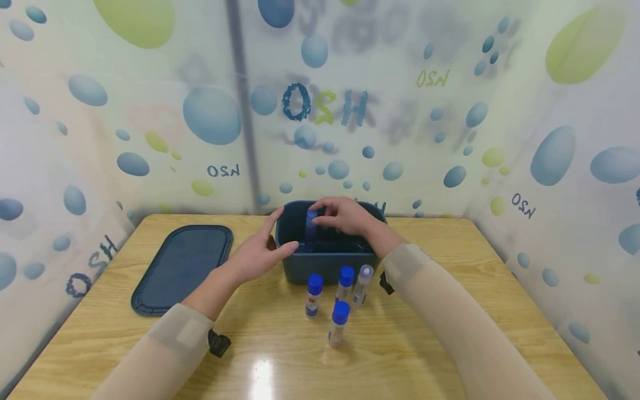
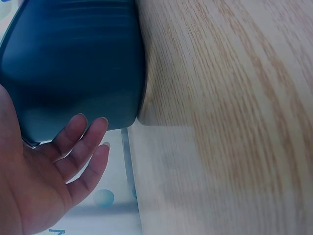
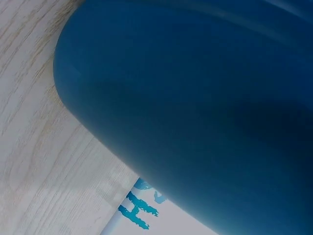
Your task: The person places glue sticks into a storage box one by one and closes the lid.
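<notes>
A dark blue bin (image 1: 330,269) stands at the back of the table. Inside it, toward its left end, my right hand (image 1: 345,215) pinches the top of an upright blue glue stick (image 1: 310,228). My left hand (image 1: 257,253) rests at the bin's left end, thumb and forefinger spread along the rim; in the left wrist view its other fingers (image 2: 90,147) are loosely bent beside the bin wall (image 2: 78,73). The right wrist view shows only the bin's outer wall (image 3: 161,98), with the hand hidden.
In front of the bin stand several glue sticks with blue caps, among them one nearest me (image 1: 339,325), one at left (image 1: 313,297), and a paler-topped one (image 1: 363,286). A dark blue lid (image 1: 182,269) lies at the left. Printed curtains (image 1: 425,139) surround the wooden table (image 1: 450,266).
</notes>
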`<state>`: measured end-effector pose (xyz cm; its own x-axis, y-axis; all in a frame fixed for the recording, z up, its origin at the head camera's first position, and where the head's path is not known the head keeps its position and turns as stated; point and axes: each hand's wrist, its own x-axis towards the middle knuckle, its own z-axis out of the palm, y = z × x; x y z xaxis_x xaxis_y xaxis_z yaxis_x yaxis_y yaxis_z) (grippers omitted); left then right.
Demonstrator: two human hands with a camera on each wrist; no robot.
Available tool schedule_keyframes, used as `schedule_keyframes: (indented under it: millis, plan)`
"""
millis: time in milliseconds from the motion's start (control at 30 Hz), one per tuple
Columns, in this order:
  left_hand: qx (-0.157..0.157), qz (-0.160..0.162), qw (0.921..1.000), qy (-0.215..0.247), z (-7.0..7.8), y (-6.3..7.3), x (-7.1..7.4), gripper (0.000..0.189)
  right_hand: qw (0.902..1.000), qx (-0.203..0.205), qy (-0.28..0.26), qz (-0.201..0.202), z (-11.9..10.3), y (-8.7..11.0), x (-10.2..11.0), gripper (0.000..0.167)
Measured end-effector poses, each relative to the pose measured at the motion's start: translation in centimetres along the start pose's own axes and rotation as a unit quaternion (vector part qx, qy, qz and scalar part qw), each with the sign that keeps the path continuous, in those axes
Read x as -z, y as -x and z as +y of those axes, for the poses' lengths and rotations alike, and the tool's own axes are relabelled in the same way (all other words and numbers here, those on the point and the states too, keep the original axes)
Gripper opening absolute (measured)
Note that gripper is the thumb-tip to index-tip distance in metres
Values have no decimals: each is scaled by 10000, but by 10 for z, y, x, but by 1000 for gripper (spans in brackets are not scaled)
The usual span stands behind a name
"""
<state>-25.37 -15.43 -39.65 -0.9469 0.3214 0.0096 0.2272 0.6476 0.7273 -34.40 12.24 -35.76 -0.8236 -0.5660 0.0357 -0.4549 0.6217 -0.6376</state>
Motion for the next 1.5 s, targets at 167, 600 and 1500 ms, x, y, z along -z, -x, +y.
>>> schedule_keyframes:
  millis: [167, 600, 1500]
  plan:
    - [12, 2, 10000, -14, 0, 0, 1, 99, 10000, 8, 1, -47, -1, 0, 1, 40]
    - [-22, 37, 10000, -87, 1, 0, -1, 99, 10000, 2, 65, -36, 1, -1, 0, 40]
    - [-2, 59, 9999, -108, 0, -1, -2, 100, 9993, 38, -128, 356, -1, 6, 3, 37]
